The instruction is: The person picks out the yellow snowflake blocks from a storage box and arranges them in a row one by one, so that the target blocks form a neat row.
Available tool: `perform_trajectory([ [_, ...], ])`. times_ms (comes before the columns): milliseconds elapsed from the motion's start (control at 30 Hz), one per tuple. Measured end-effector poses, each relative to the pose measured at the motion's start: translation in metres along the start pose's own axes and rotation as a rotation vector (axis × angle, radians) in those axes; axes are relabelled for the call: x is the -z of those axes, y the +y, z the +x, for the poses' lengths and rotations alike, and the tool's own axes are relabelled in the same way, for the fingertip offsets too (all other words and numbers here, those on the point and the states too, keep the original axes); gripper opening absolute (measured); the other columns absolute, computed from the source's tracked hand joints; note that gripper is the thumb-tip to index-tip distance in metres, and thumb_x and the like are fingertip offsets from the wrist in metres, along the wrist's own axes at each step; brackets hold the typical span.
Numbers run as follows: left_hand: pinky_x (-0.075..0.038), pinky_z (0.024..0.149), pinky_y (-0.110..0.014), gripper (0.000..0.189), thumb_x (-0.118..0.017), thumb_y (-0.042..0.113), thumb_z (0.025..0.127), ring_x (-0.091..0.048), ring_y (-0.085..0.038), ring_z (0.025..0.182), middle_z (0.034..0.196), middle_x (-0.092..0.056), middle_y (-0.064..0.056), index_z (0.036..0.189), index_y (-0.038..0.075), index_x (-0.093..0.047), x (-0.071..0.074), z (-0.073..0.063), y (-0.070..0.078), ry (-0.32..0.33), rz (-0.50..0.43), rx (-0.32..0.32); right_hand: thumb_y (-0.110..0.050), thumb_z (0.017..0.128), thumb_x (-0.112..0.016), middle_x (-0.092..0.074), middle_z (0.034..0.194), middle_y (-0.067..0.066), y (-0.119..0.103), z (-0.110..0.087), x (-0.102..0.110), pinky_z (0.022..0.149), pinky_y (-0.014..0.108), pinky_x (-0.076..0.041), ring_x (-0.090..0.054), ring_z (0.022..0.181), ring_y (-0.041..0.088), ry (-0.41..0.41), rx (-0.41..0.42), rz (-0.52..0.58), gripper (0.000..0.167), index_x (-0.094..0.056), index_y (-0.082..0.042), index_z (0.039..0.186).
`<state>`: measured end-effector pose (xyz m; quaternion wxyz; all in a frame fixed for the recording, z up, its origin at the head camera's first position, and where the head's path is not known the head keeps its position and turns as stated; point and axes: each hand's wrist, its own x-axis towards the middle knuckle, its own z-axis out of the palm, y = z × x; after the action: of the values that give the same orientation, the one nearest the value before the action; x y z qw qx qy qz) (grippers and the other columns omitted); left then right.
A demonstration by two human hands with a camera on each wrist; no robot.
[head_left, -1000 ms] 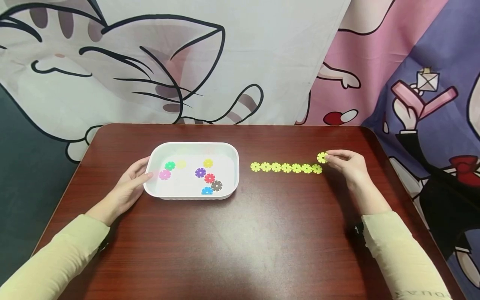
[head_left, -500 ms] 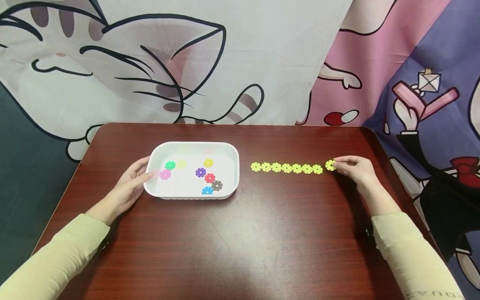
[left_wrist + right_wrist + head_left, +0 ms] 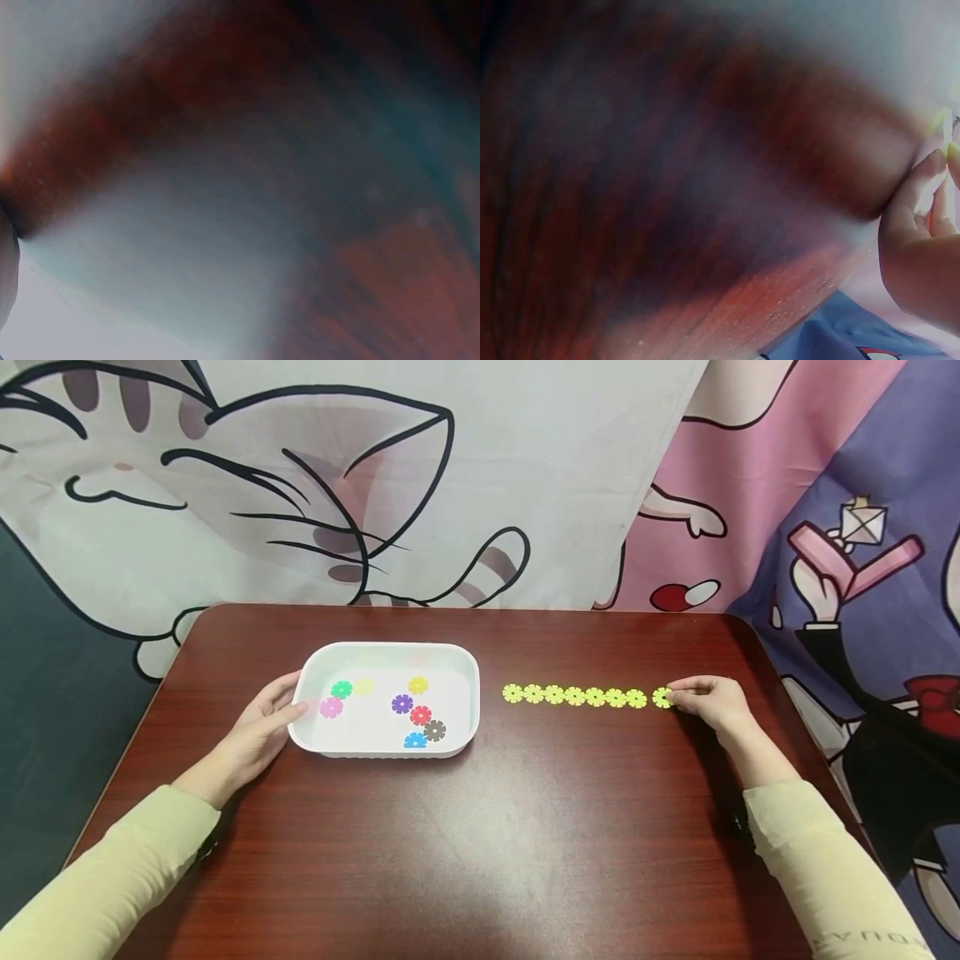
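In the head view my right hand (image 3: 705, 702) pinches a yellow flower-shaped disc (image 3: 660, 697) between thumb and fingers. That disc is at the right end of a straight row of several matching yellow flower discs (image 3: 574, 696), a narrow gap apart from the last one. The right wrist view shows the same hand (image 3: 922, 217) at its right edge, with only a sliver of yellow at the fingertips. On the other side my left hand (image 3: 255, 727) grips the left end of a white tray (image 3: 382, 752), thumb over the rim. The left wrist view is mostly blurred.
Inside the tray lie several loose flower discs, among them a green one (image 3: 341, 690), a pink one (image 3: 331, 707), a purple one (image 3: 402, 704) and a blue one (image 3: 415, 740). The brown wooden table (image 3: 480, 843) ends in front of a printed cloth (image 3: 570, 485).
My right hand has moved right and slightly toward me, bringing the yellow disc from above the row's end down into line with it. The left hand and tray stay put.
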<state>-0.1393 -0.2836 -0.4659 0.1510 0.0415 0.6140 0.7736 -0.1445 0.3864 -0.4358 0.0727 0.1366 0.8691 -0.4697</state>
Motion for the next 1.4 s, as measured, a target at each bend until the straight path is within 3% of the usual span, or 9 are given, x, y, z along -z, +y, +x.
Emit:
perform_trajectory([
  [167, -0.053, 0.097, -0.012, 0.041, -0.054, 0.000, 0.108, -0.059, 0.004, 0.124, 0.139, -0.058, 0.017, 0.140, 0.025, -0.051, 0.000, 0.000, 0.001, 0.004, -0.002, 0.002, -0.013, 0.095, -0.077, -0.064, 0.067, -0.030, 0.001, 0.002, -0.002, 0.062, 0.014, -0.050, -0.060, 0.066, -0.010, 0.031, 0.056, -0.091, 0.036, -0.071, 0.014, 0.118],
  [333, -0.053, 0.097, -0.012, 0.041, -0.055, 0.002, 0.108, -0.059, 0.004, 0.123, 0.139, -0.058, 0.017, 0.141, 0.025, -0.050, -0.001, 0.000, 0.001, 0.008, 0.009, 0.009, -0.012, 0.092, -0.079, -0.063, 0.065, -0.032, 0.000, 0.003, -0.004, 0.060, 0.014, -0.045, -0.054, 0.065, -0.009, 0.058, 0.113, -0.175, 0.033, -0.073, 0.013, 0.115],
  [567, -0.053, 0.097, -0.012, 0.041, -0.055, 0.001, 0.108, -0.059, 0.005, 0.123, 0.138, -0.058, 0.017, 0.141, 0.024, -0.050, 0.000, 0.000, 0.001, 0.007, 0.006, 0.004, -0.015, 0.091, -0.080, -0.063, 0.065, -0.030, 0.000, 0.003, -0.005, 0.061, 0.016, -0.043, -0.051, 0.066, -0.007, 0.089, 0.130, -0.243, 0.030, -0.076, 0.009, 0.110],
  [833, -0.053, 0.098, -0.012, 0.041, -0.055, 0.001, 0.108, -0.059, 0.005, 0.124, 0.138, -0.058, 0.017, 0.141, 0.024, -0.050, -0.001, 0.000, 0.001, 0.008, 0.001, 0.003, -0.016, 0.090, -0.082, -0.081, 0.081, 0.004, -0.001, 0.004, -0.008, 0.064, 0.011, -0.043, -0.054, 0.066, -0.015, 0.098, 0.178, -0.317, 0.027, -0.079, 0.006, 0.105],
  [967, -0.053, 0.098, -0.012, 0.041, -0.055, 0.001, 0.108, -0.059, 0.005, 0.123, 0.138, -0.058, 0.017, 0.140, 0.025, -0.050, -0.001, 0.000, 0.001, 0.007, -0.002, 0.004, -0.015, 0.091, -0.082, -0.082, 0.086, 0.011, -0.002, 0.003, -0.010, 0.065, 0.010, -0.043, -0.054, 0.067, -0.016, 0.098, 0.172, -0.320, 0.026, -0.079, 0.005, 0.106],
  [1167, -0.054, 0.097, -0.013, 0.040, -0.054, 0.001, 0.108, -0.060, 0.004, 0.123, 0.138, -0.059, 0.017, 0.140, 0.025, -0.051, -0.001, 0.001, 0.001, 0.006, -0.002, 0.004, -0.012, 0.089, -0.083, -0.081, 0.081, 0.006, -0.002, 0.003, -0.010, 0.065, 0.008, -0.044, -0.056, 0.065, -0.016, 0.098, 0.175, -0.298, 0.025, -0.079, 0.007, 0.105],
  [1400, -0.054, 0.097, -0.013, 0.041, -0.055, 0.001, 0.108, -0.059, 0.004, 0.123, 0.138, -0.058, 0.017, 0.140, 0.025, -0.051, 0.000, 0.000, 0.000, 0.006, -0.003, 0.010, -0.011, 0.089, -0.083, -0.077, 0.073, -0.011, -0.001, 0.003, -0.009, 0.063, 0.010, -0.044, -0.056, 0.065, -0.014, 0.088, 0.163, -0.270, 0.026, -0.078, 0.008, 0.106],
])
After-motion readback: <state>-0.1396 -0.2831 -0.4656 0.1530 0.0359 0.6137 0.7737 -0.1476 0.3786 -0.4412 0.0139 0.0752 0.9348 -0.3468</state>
